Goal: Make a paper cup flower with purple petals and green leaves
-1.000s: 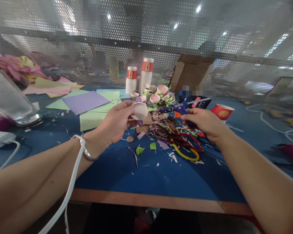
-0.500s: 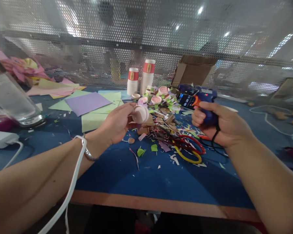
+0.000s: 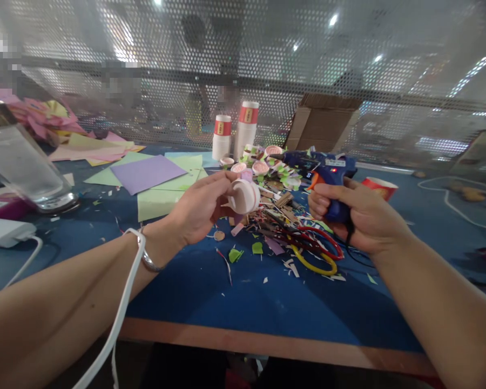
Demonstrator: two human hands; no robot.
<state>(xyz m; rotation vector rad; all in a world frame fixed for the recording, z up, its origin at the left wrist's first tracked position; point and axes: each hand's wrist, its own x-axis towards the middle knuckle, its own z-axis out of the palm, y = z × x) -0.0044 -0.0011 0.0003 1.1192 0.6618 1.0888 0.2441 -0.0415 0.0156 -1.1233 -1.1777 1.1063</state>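
My left hand (image 3: pixel 204 208) pinches a small white paper cup piece (image 3: pixel 245 196), its round face turned to the right, with a bit of purple paper at its top. To the right, my right hand (image 3: pixel 348 213) is wrapped round the handle of a blue glue gun (image 3: pixel 336 167) with an orange trigger. The gun's dark nozzle points left, over a pile of small cup pieces with pink faces and green paper (image 3: pixel 273 151). Below the hands lie paper scraps (image 3: pixel 257 248) and scissors with red and yellow handles (image 3: pixel 314 260).
Two stacks of paper cups (image 3: pixel 247 127) stand at the back. Purple and green sheets (image 3: pixel 148 173) lie left of them. A clear glass (image 3: pixel 28 167) and a white plug (image 3: pixel 8 232) are at the far left. A cardboard box (image 3: pixel 322 121) and a red cup (image 3: pixel 380 188) are on the right.
The glue gun has turned and moved slightly left, so its screen no longer faces me. The cup piece in my left hand has moved a little right. The red cup behind my right hand now shows.
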